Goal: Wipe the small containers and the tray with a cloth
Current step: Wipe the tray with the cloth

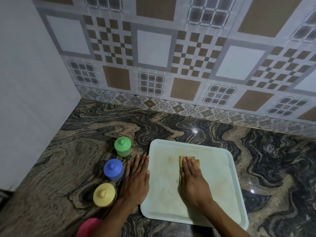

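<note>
A pale square tray point(220, 170) lies flat on the counter. My right hand point(193, 180) presses flat on a folded tan cloth point(181, 159) inside the tray; only the cloth's far edge and left side show past my fingers. My left hand point(136, 178) rests flat on the counter against the tray's left rim, fingers straight, holding nothing. Left of it stand three small lidded containers in a slanting row: green point(122, 146), blue point(113, 169) and yellow point(104, 195). A pink one point(88, 227) is partly hidden by my left forearm.
The marbled brown and black stone counter point(273, 159) runs to a patterned tile wall point(153, 48) at the back and a plain white wall point(25, 82) on the left. The containers stand close to my left wrist.
</note>
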